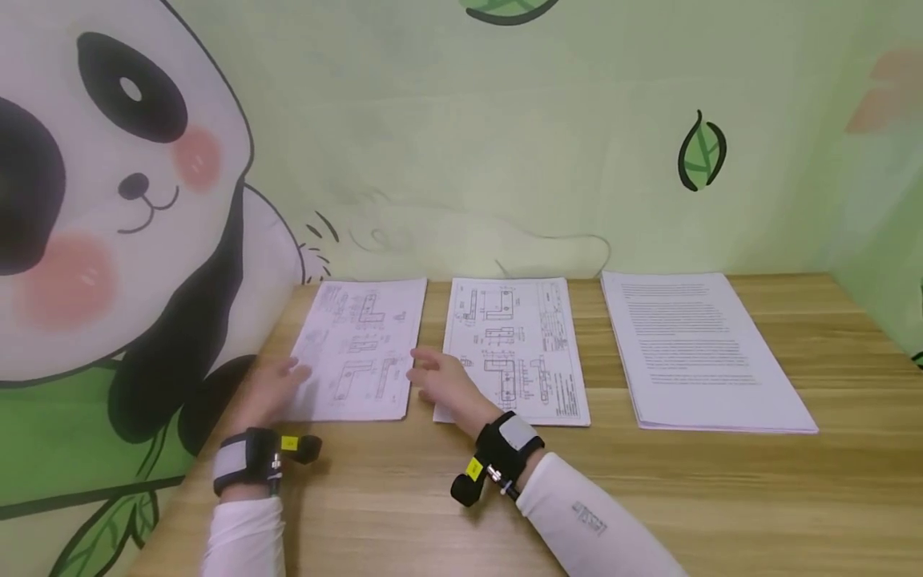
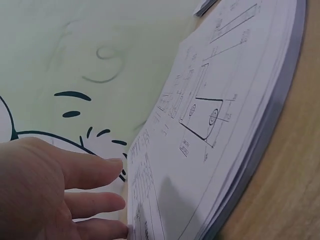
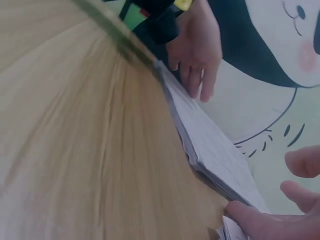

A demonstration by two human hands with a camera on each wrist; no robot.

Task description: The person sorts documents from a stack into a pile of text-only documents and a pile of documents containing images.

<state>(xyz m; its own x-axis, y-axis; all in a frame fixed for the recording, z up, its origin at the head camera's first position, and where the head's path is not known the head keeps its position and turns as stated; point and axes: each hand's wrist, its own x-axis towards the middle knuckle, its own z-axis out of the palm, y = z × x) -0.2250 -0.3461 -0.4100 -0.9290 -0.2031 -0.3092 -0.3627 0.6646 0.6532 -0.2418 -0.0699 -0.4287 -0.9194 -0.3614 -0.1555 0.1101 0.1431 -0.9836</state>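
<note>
Three paper stacks lie in a row on the table. The left stack point(image 1: 360, 344) shows technical drawings; its layered edge appears in the left wrist view. My left hand point(image 1: 270, 393) is at that stack's left side, fingers extended and a little apart, with nothing held; in the left wrist view the fingertips point(image 2: 117, 200) come close to the paper's edge, and contact cannot be told. My right hand point(image 1: 450, 385) reaches over the left part of the middle stack point(image 1: 537, 344), also drawings, its loosely bent fingers at the left stack's right edge. No sheet shows between its fingers.
A third stack point(image 1: 692, 344), printed with text, lies to the right. The wooden table point(image 1: 404, 513) meets a pale green wall covering point(image 1: 461, 160) at the back, with a painted panda point(image 1: 166, 264) at the left. Each wrist wears a black strap with a camera.
</note>
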